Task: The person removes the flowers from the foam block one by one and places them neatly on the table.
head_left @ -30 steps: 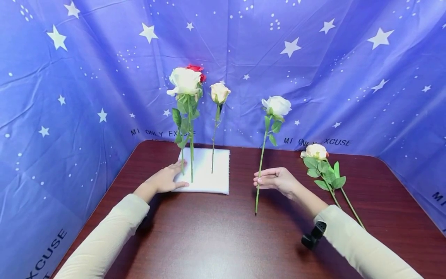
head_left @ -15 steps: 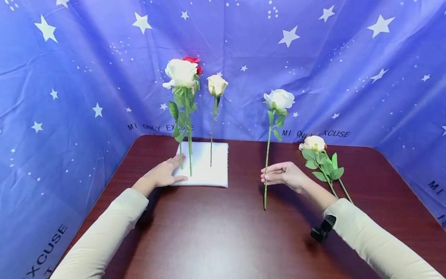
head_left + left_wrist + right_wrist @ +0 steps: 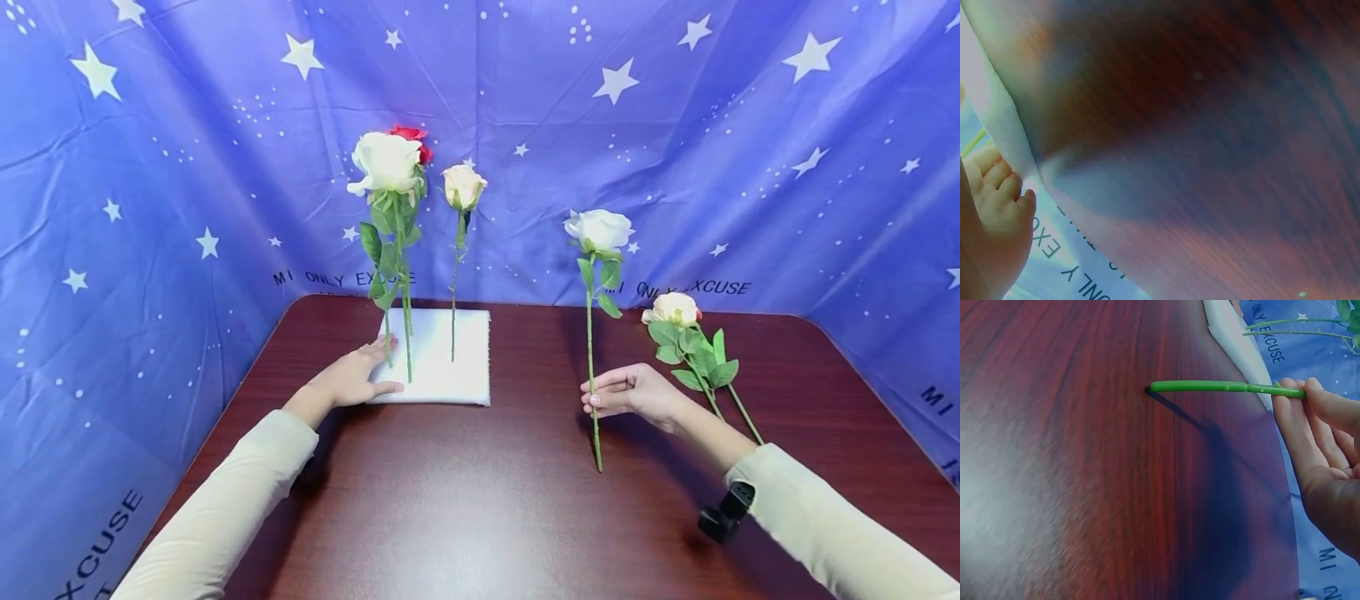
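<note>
My right hand [image 3: 637, 398] pinches the stem of a white rose [image 3: 598, 230] between thumb and fingers, holding it upright right of the middle of the table. In the right wrist view, the green stem [image 3: 1210, 385] reaches past the fingertips, its cut end close to the tabletop. A flat white foam block [image 3: 457, 379] lies left of centre, and my left hand [image 3: 348, 379] rests on its left edge with fingers spread. Standing in the block are another white rose [image 3: 386, 162], a red rose [image 3: 408, 133] partly hidden behind it, and a cream rose [image 3: 463, 186].
On the right of the table lies a cream rose [image 3: 675, 308] with another stem beside it, a bit of orange-red petal showing behind. A blue star-patterned cloth [image 3: 525, 100] hangs around the brown wooden table [image 3: 450, 500].
Carrying the white rose, my right hand has moved rightward, away from the foam block, and latterly lower in the view. My left hand stays on the block; the head view has shifted slightly.
</note>
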`<state>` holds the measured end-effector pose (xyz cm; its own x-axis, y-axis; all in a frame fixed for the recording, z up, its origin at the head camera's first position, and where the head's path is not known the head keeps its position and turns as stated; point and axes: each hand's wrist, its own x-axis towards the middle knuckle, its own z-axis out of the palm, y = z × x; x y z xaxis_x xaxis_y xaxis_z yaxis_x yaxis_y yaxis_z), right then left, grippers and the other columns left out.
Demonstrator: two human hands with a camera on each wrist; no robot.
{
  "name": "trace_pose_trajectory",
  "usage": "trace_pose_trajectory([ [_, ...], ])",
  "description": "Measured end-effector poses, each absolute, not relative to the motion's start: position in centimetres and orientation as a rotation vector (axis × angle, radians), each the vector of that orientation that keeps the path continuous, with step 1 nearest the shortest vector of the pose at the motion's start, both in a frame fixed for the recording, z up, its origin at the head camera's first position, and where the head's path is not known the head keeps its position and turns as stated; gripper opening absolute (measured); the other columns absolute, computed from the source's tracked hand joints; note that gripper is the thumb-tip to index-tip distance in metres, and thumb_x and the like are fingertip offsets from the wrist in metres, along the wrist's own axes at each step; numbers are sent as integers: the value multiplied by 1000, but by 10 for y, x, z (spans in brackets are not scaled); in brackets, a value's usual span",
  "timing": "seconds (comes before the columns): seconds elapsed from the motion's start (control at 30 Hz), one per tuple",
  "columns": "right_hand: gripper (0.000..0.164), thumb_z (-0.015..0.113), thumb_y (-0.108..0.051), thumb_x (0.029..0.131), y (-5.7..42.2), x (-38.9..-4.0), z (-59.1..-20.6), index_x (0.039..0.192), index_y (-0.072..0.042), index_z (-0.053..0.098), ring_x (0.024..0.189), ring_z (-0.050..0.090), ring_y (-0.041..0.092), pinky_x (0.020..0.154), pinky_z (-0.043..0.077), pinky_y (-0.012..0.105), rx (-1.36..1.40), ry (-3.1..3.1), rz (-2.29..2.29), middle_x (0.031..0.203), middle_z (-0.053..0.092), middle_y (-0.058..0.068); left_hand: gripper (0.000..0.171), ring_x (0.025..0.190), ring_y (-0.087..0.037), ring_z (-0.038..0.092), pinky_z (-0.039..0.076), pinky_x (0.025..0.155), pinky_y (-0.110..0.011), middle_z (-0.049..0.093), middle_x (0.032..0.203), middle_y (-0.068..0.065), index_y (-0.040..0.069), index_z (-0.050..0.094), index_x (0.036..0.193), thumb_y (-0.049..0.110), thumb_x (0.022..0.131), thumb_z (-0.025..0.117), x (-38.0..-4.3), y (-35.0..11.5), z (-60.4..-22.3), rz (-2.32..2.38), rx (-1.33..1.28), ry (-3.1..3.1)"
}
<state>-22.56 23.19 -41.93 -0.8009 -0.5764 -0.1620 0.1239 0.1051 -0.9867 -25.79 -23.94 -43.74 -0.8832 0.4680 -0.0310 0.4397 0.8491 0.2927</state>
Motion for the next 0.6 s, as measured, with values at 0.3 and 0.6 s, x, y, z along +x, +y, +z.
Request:
trace_pose_trajectory([
  [0.3,29,64,1,88,258,-213,-420,114,13,63,89,74,15,80,60,33,-400,1910,-1724,95,77,5,83,146,-39,26,26,119,-52,29,155,-22,-3,35,146,47,87,64,-256,-239,-434,411,705,2922],
  [0.6,24,61,2,89,287,-196,-421,112,6,67,88,73,13,79,60,30,-346,1929,-1723,95,77,1,82,143,-42,29,29,117,-54,30,154,-25,-4,37,145,48,87,63,-254,-237,-436,395,723,2930],
])
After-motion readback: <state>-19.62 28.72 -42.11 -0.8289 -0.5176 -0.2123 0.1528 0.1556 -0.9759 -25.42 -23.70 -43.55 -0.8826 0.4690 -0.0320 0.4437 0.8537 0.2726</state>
